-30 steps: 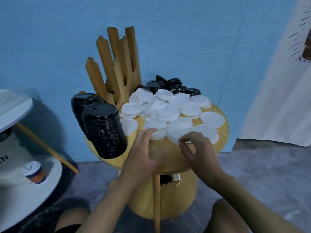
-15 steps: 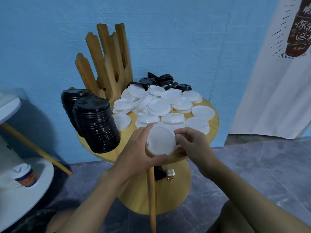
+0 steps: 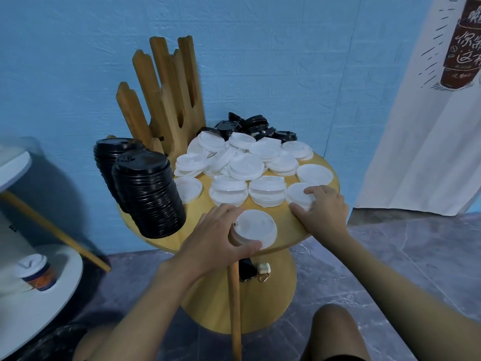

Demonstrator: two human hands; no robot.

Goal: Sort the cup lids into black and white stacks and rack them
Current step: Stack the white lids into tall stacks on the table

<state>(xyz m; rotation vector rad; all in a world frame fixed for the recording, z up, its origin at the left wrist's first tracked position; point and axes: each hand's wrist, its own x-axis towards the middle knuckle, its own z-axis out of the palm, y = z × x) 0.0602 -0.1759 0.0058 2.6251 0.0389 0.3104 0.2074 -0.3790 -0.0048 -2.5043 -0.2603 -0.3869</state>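
White cup lids [image 3: 256,165], round, thin and matte with raised rims, are spread in loose overlapping heaps across the round wooden table [image 3: 291,226], and we see our left hand [image 3: 216,241] gripping one white lid [image 3: 256,227] at the near edge, thumb curled under its rim, fingers [image 3: 221,212] behind it. Our right hand [image 3: 324,209] is spread flat, fingertips pressing down on another white lid [image 3: 299,192] just to the right; it clasps nothing that we can tell. Behind the white ones, a small jumble of glossy black lids [image 3: 256,125] sits at the table's far side. On the left, two tall ribbed stacks of black lids [image 3: 148,194] lean out of the rack [image 3: 166,95], a cluster of slanted, rough-cut wooden slats rising against the textured blue wall [image 3: 286,61]. Off to the far left, a paper cup [image 3: 37,272] with a white lid stands on a white round shelf [image 3: 52,303].
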